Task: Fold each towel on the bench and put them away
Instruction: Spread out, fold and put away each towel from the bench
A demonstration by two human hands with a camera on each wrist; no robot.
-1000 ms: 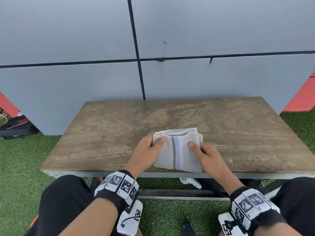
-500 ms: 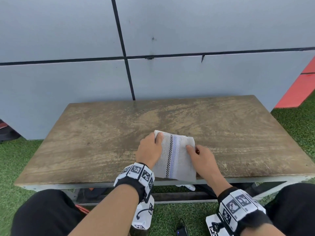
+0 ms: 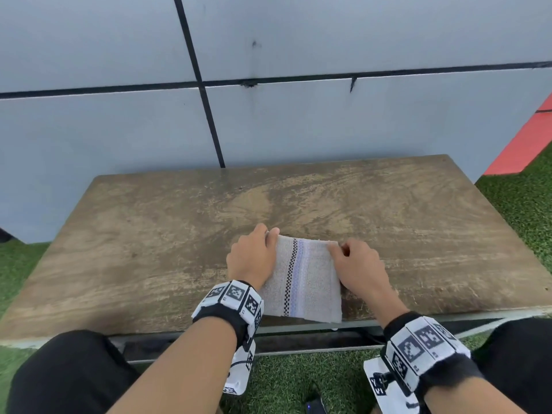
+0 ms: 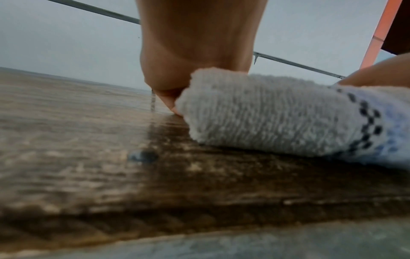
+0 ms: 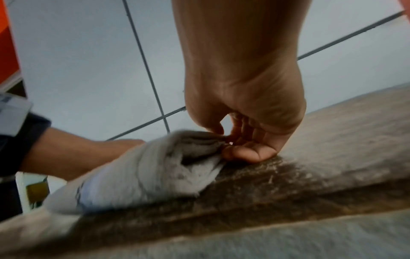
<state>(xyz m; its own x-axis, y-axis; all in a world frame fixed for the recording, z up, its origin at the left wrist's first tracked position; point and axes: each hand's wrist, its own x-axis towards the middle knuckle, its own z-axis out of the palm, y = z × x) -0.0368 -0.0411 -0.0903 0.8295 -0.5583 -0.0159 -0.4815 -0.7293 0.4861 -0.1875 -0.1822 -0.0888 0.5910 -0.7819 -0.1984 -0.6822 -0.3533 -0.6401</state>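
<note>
Bare forearms, black wrist cuffs [image 3: 430, 348] with white square-coded marker blocks, black trousers [image 3: 68, 375].

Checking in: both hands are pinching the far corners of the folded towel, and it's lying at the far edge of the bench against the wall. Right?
Not quite. Both the left hand and right hand do pinch the far corners of the towel, but the head view shows it at the near edge of the bench, close to the person.
</note>
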